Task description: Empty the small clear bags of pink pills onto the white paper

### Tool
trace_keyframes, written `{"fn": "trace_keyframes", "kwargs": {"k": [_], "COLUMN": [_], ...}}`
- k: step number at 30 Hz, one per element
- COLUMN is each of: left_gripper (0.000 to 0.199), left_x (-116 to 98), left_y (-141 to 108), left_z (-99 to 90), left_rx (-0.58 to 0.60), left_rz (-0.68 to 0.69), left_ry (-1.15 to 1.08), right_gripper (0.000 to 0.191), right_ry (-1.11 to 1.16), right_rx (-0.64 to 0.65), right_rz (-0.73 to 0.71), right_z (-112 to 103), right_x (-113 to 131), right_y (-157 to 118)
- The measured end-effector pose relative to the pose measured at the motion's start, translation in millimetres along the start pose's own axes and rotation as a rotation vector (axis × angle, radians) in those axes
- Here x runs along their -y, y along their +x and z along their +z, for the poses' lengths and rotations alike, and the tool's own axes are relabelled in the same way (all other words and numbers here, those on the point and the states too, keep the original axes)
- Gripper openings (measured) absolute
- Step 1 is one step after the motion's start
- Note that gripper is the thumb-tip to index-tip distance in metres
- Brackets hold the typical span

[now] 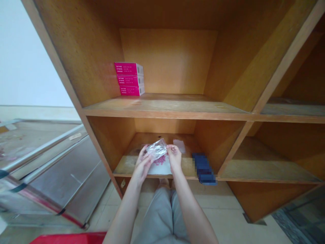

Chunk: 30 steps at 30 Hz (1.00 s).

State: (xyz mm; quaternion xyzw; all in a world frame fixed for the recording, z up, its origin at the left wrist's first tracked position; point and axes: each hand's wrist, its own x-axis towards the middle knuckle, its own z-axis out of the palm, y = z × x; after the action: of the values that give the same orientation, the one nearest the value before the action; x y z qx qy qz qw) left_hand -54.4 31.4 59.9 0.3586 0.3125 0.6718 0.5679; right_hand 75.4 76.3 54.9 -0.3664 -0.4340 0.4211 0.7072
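Observation:
A clear plastic bag (157, 149), crinkled and shiny, is held between both hands above the lower shelf. My left hand (143, 162) grips its left side, thumb and fingers closed on the film. At the bag's right edge, my right hand (174, 156) pinches the plastic. Under the hands lies a white sheet (162, 169) with a small heap of pink-red pieces (160, 160) on it, partly hidden by the bag. Just beyond my right hand is another small clear bag (179, 145), lying flat on the shelf.
Three stacked pink boxes (130, 80) stand on the upper shelf at left. A dark blue, blurred-out object (204, 168) overhangs the lower shelf's front edge. A metal-framed glass case (76, 169) stands left of the wooden cabinet (167, 115). Something red (71, 238) is at bottom left.

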Motion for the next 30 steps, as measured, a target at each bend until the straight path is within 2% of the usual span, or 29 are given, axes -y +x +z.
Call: {"fn": "trace_keyframes", "kwargs": {"k": [5, 9, 11, 16, 21, 25, 30], "left_gripper": [0.044, 0.034, 0.032, 0.031, 0.030, 0.031, 0.029], "left_x": [-12.5, -13.5, -12.5, -12.8, -11.0, -10.3, -13.4], "left_y": [13.7, 24.9, 26.8, 24.8, 25.3, 27.8, 30.7], "left_z": [-10.5, -8.9, -5.4, 2.9, 2.6, -3.0, -10.1], "left_rx": [0.045, 0.067, 0.055, 0.019, -0.008, -0.019, 0.024], "left_rz": [-0.118, -0.120, -0.099, -0.056, -0.074, -0.091, -0.111], "left_ry": [0.105, 0.240, 0.268, 0.269, 0.275, 0.283, 0.316], "right_gripper": [0.011, 0.009, 0.014, 0.020, 0.019, 0.021, 0.024], "right_ry": [-0.063, -0.136, -0.109, 0.009, -0.009, -0.033, -0.074], "right_rx": [0.242, 0.413, 0.407, 0.247, 0.281, 0.315, 0.381], "right_rz": [0.047, 0.035, 0.052, 0.138, 0.120, 0.119, 0.156], "right_z": [-5.6, -2.9, -1.1, -1.2, -3.3, -4.8, -8.8], "right_x": [20.0, 29.9, 28.4, 10.1, -2.3, 0.3, 4.0], "right_y": [8.9, 10.5, 9.3, 2.9, 0.9, 3.2, 6.4]}}
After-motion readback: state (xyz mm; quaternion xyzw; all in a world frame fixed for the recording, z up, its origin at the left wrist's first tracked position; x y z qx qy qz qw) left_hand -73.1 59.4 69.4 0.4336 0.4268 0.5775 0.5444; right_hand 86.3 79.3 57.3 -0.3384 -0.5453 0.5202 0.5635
